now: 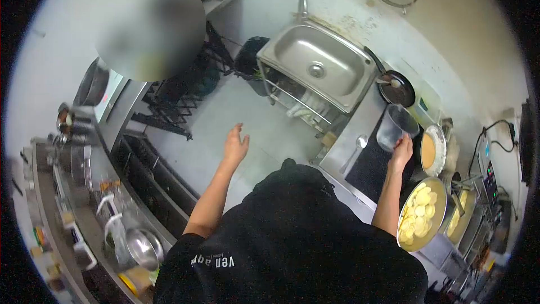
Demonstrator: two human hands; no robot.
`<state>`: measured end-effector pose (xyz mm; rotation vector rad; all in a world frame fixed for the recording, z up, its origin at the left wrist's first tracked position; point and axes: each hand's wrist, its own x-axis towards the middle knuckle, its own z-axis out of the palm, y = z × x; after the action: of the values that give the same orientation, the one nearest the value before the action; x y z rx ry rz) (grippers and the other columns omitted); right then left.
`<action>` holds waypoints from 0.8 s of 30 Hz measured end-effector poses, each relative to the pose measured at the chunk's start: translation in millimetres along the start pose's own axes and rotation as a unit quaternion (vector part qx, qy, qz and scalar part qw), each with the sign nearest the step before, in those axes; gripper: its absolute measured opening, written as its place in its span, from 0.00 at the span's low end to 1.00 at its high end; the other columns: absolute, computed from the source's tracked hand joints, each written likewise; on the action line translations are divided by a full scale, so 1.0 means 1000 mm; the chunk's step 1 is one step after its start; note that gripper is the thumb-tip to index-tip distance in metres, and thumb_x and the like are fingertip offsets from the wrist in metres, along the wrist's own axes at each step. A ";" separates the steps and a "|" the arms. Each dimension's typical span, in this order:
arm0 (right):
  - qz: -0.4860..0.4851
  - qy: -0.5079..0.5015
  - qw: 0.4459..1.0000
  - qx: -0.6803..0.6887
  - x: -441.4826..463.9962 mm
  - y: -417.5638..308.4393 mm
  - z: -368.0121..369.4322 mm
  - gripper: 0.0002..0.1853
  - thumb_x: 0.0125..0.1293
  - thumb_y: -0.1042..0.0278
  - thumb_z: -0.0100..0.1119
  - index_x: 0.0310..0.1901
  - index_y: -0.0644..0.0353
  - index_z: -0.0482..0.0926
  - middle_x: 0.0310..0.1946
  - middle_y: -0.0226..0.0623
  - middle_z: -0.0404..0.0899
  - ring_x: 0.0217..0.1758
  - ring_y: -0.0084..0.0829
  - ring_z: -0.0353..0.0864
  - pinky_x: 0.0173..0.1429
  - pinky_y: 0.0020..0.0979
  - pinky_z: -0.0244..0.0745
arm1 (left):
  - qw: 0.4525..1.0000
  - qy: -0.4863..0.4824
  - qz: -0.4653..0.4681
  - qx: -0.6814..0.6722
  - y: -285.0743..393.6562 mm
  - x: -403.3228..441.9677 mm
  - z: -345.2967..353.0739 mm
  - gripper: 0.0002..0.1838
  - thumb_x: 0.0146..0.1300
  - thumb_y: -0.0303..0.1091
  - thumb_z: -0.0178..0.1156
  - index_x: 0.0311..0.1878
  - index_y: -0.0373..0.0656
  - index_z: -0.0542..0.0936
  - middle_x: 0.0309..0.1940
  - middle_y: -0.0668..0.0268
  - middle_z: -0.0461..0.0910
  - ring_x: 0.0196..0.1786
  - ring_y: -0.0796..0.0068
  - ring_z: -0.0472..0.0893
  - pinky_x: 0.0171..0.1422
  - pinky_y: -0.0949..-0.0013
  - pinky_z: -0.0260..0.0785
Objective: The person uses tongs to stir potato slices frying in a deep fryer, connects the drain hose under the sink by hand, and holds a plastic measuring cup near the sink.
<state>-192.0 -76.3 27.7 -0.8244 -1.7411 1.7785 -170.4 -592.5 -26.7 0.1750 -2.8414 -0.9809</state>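
Right hand [403,145]: closed on the edge of a clear, smooth-walled plastic container [387,131], a rounded vessel through which the dark ground shows; whether its base touches that ground cannot be told. Left hand [237,146]: open, fingers loosely parted, above the pale, smooth floor [270,127] and well apart from the container. Beneath and near the right hand, a matte black mat [368,172] covers part of a grey metal surface [344,140]; on its left edge lies a shiny metal spoon [352,154], slender in the handle and oval in the bowl. Just beyond the container, a round, dark frying pan [406,96] with a straight handle. To the right of the right hand, a pale-rimmed bowl [443,149] of smooth orange-tan contents; nearer the body, a wide round vessel [443,205] heaped with thin, yellow, disc-like slices [419,214]. Beyond both hands, a rounded rectangular sink [337,51] of brushed metal.
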 end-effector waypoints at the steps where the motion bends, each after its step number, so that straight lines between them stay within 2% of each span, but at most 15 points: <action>1: -0.023 0.015 1.000 -0.002 0.004 -0.005 0.010 0.14 0.68 0.58 0.50 0.29 0.57 0.74 0.21 0.22 0.66 0.24 0.14 0.61 0.28 0.19 0.56 | 1.000 -0.013 0.005 -0.003 -0.002 0.005 0.001 0.26 0.56 0.30 0.60 0.58 0.40 0.67 0.49 0.50 0.74 0.53 0.52 0.75 0.56 0.56 0.68; 4: -0.036 -0.019 0.996 -0.082 0.017 -0.028 0.024 0.15 0.68 0.58 0.51 0.27 0.58 0.75 0.20 0.22 0.65 0.24 0.16 0.60 0.28 0.21 0.56 | 0.999 -0.046 -0.011 0.007 -0.005 0.029 0.004 0.25 0.57 0.30 0.60 0.58 0.39 0.67 0.49 0.48 0.74 0.54 0.51 0.74 0.58 0.56 0.67; 6: -0.060 -0.088 0.983 -0.148 0.024 -0.038 0.039 0.16 0.67 0.58 0.52 0.25 0.60 0.75 0.20 0.23 0.66 0.23 0.18 0.61 0.28 0.23 0.57 | 0.999 -0.034 0.011 0.019 -0.008 0.048 0.007 0.25 0.57 0.31 0.60 0.58 0.39 0.68 0.49 0.47 0.73 0.54 0.49 0.73 0.59 0.55 0.66; 7: -0.057 -0.081 0.983 -0.151 0.028 -0.041 0.047 0.16 0.67 0.58 0.52 0.25 0.60 0.75 0.20 0.23 0.66 0.23 0.18 0.61 0.28 0.23 0.57 | 0.999 -0.041 0.014 0.018 -0.011 0.060 0.010 0.25 0.57 0.31 0.60 0.58 0.39 0.68 0.49 0.47 0.73 0.54 0.49 0.73 0.59 0.55 0.66; 9: -0.028 -0.132 0.967 -0.216 0.038 -0.044 0.062 0.18 0.66 0.58 0.53 0.25 0.65 0.75 0.20 0.23 0.67 0.24 0.18 0.62 0.29 0.24 0.58 | 0.999 -0.027 0.024 0.024 -0.014 0.091 0.018 0.25 0.56 0.31 0.60 0.58 0.38 0.68 0.50 0.46 0.73 0.55 0.48 0.72 0.60 0.55 0.64; 10: -0.032 -0.135 0.963 -0.231 0.042 -0.039 0.071 0.19 0.65 0.57 0.52 0.27 0.68 0.76 0.20 0.29 0.72 0.25 0.22 0.66 0.30 0.27 0.61 | 0.999 -0.034 0.029 0.023 -0.014 0.107 0.021 0.25 0.56 0.31 0.60 0.58 0.38 0.68 0.50 0.46 0.73 0.55 0.48 0.72 0.60 0.55 0.64; 11: -0.029 -0.126 0.964 -0.233 0.048 -0.037 0.078 0.19 0.65 0.57 0.52 0.27 0.68 0.76 0.20 0.29 0.72 0.25 0.22 0.66 0.30 0.27 0.61 | 0.998 -0.039 0.039 0.030 -0.014 0.125 0.023 0.26 0.56 0.31 0.60 0.58 0.37 0.68 0.52 0.46 0.72 0.56 0.48 0.71 0.61 0.55 0.64; 13: -0.070 -0.165 0.916 -0.359 0.047 -0.041 0.097 0.18 0.64 0.56 0.52 0.34 0.67 0.79 0.25 0.39 0.79 0.28 0.31 0.75 0.36 0.31 0.67 | 0.996 -0.053 0.055 0.035 -0.014 0.159 0.030 0.26 0.55 0.31 0.60 0.58 0.37 0.68 0.53 0.46 0.71 0.57 0.47 0.70 0.61 0.55 0.63; 14: -0.065 -0.156 0.917 -0.361 0.044 -0.045 0.106 0.18 0.64 0.56 0.52 0.34 0.67 0.79 0.25 0.39 0.79 0.28 0.31 0.75 0.36 0.31 0.67 | 0.996 -0.061 0.057 0.044 -0.013 0.178 0.034 0.27 0.55 0.31 0.60 0.58 0.37 0.67 0.54 0.47 0.70 0.58 0.48 0.69 0.62 0.56 0.63; 16: -0.062 -0.145 0.897 -0.412 0.030 -0.066 0.130 0.18 0.62 0.55 0.52 0.38 0.64 0.81 0.32 0.47 0.81 0.37 0.41 0.81 0.43 0.35 0.71 | 0.994 -0.076 0.066 0.051 -0.021 0.213 0.045 0.27 0.54 0.31 0.60 0.59 0.37 0.67 0.56 0.48 0.70 0.59 0.48 0.68 0.63 0.57 0.62; 19: -0.052 -0.131 0.880 -0.453 0.038 -0.058 0.146 0.18 0.62 0.55 0.52 0.41 0.62 0.81 0.35 0.48 0.82 0.42 0.45 0.81 0.47 0.36 0.72 | 0.987 -0.082 0.108 0.090 -0.025 0.263 0.067 0.30 0.55 0.34 0.60 0.61 0.38 0.66 0.61 0.54 0.67 0.64 0.50 0.64 0.65 0.56 0.61; 21: -0.041 -0.127 0.880 -0.455 0.039 -0.061 0.153 0.18 0.62 0.54 0.51 0.40 0.61 0.81 0.34 0.49 0.82 0.42 0.47 0.81 0.47 0.37 0.72 | 0.981 -0.106 0.063 0.150 -0.020 0.288 0.077 0.31 0.56 0.37 0.59 0.63 0.39 0.64 0.66 0.61 0.62 0.70 0.53 0.57 0.68 0.49 0.57; 22: -0.041 -0.128 0.879 -0.458 0.036 -0.065 0.159 0.18 0.62 0.54 0.52 0.39 0.61 0.81 0.34 0.50 0.81 0.42 0.47 0.81 0.46 0.38 0.72 | 0.981 -0.110 0.067 0.146 -0.015 0.297 0.078 0.31 0.56 0.37 0.59 0.63 0.39 0.64 0.66 0.61 0.62 0.70 0.53 0.57 0.68 0.49 0.57; 24: -0.037 -0.126 0.877 -0.462 0.035 -0.069 0.168 0.18 0.62 0.53 0.52 0.38 0.62 0.81 0.33 0.50 0.81 0.41 0.48 0.81 0.46 0.38 0.72 | 0.969 -0.170 0.037 0.173 -0.007 0.315 0.077 0.31 0.59 0.39 0.57 0.64 0.40 0.62 0.69 0.64 0.56 0.73 0.54 0.50 0.68 0.41 0.54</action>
<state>-342.1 -163.2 92.6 -0.8614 -2.8072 0.9478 -492.3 -599.3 -64.6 -0.0757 -3.2869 -0.5333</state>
